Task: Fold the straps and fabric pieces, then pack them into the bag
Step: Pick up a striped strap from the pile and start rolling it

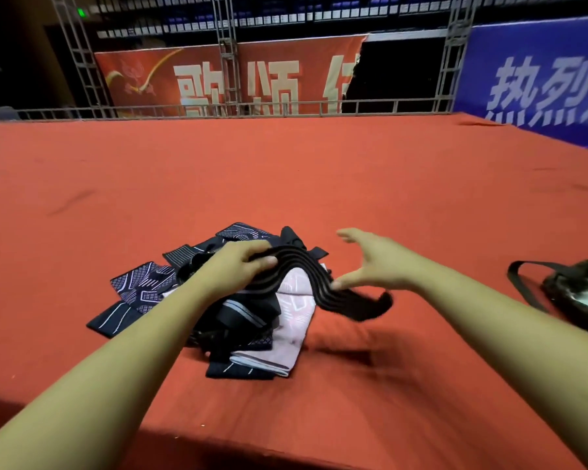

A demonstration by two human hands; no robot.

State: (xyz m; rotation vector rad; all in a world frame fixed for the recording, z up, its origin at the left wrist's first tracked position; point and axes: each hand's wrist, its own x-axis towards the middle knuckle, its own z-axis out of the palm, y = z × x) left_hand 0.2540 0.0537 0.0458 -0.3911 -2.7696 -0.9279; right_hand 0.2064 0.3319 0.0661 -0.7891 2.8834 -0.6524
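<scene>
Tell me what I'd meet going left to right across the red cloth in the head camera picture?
Dark patterned fabric pieces → left hand → right hand → bag. The black strap stretches across both hands, so I left it out.

Left grip (241, 266) curled, right grip (377, 262) splayed
</scene>
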